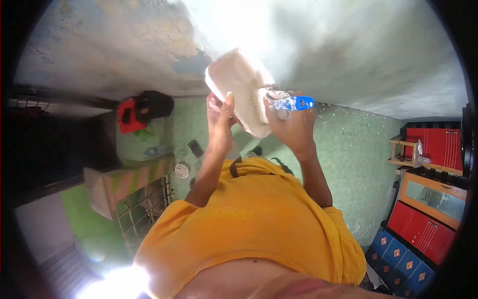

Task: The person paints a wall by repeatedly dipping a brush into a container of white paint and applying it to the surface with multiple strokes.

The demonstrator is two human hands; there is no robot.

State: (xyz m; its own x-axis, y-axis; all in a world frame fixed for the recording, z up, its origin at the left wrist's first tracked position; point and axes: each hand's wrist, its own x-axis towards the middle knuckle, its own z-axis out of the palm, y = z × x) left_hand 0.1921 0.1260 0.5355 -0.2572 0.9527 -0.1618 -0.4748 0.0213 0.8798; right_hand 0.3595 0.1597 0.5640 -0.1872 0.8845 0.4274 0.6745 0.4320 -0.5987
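My left hand is closed on the near left side of a white rectangular tub, its thumb over the rim. The tub is tilted, and pale wet paint coats its inside. In my right hand is a paintbrush with a blue handle, smeared with white. Its bristle end lies inside the right side of the tub, against the inner wall. White specks dot my right hand. Some fingers of both hands are hidden behind the tub and the brush.
A patchy pale wall rises ahead. On the green tiled floor lie a dark phone and a small round container. A red and black object is at left; a drawer cabinet and a wooden frame stand at right.
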